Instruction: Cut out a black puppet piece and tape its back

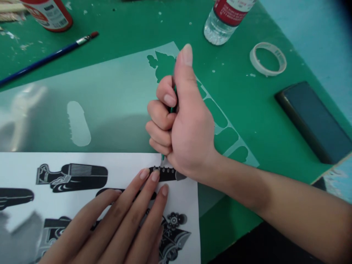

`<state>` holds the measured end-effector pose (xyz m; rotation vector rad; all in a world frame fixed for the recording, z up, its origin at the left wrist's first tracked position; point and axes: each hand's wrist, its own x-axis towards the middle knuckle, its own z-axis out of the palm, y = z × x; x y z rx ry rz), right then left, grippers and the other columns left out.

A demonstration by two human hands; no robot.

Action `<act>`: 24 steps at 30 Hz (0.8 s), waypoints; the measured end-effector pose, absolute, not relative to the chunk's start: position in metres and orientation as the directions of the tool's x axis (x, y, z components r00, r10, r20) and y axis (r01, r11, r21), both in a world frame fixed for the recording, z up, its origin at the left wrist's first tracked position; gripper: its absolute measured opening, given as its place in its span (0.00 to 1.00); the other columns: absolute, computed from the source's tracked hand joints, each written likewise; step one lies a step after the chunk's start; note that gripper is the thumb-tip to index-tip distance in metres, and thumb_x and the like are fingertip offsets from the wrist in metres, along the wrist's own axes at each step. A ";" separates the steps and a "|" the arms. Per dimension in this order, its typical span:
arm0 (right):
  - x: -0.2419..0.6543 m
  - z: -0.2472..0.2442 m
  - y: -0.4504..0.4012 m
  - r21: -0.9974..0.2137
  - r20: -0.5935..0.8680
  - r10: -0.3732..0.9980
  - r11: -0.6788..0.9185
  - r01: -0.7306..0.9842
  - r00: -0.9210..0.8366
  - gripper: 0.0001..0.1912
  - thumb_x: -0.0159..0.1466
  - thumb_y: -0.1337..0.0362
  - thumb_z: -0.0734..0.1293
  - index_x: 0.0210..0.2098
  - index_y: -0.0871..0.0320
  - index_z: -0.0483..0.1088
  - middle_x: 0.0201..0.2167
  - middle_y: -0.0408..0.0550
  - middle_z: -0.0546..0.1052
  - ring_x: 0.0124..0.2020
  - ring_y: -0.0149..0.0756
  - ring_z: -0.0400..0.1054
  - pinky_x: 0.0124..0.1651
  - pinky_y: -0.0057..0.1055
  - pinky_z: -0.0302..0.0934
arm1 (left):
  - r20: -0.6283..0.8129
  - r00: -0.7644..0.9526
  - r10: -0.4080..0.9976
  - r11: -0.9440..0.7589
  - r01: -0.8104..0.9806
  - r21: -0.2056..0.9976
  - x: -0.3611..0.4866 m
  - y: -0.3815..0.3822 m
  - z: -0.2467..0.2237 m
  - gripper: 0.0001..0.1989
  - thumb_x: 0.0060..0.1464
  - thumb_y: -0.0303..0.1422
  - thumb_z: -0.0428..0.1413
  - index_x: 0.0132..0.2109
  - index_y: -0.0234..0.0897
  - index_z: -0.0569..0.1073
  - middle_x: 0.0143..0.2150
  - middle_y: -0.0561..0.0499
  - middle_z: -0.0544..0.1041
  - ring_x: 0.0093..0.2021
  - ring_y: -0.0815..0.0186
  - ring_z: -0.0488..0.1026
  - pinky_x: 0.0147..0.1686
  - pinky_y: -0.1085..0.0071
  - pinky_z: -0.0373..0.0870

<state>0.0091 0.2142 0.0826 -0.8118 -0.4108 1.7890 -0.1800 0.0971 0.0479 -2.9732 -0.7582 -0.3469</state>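
Near printed paper's [132,159] top edge, right hand [192,124] curled into fist round thin green tool [162,157], thumb up, tool tip down at black shape [167,175]. My left hand [121,223] spread palm-down on paper, fingertips beside tip, holding nothing. Clear film [115,80] partly under paper, cutouts beneath right hand. Farther out on green table [242,99]: brush [49,57], red bottle [51,16], water bottle [220,27], tape ring [256,63], dark block [316,121].
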 end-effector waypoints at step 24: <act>0.011 0.079 0.210 -0.666 -0.271 0.940 -0.338 -0.665 -0.207 0.29 0.78 0.46 0.58 0.26 0.54 0.48 0.19 0.33 0.41 0.15 0.26 0.33 0.14 0.25 0.34 | 0.238 0.852 0.466 -0.873 0.487 -0.032 -0.181 0.095 0.049 0.29 0.66 0.49 0.53 0.65 0.34 0.74 0.68 0.43 0.74 0.73 0.47 0.65 0.77 0.51 0.52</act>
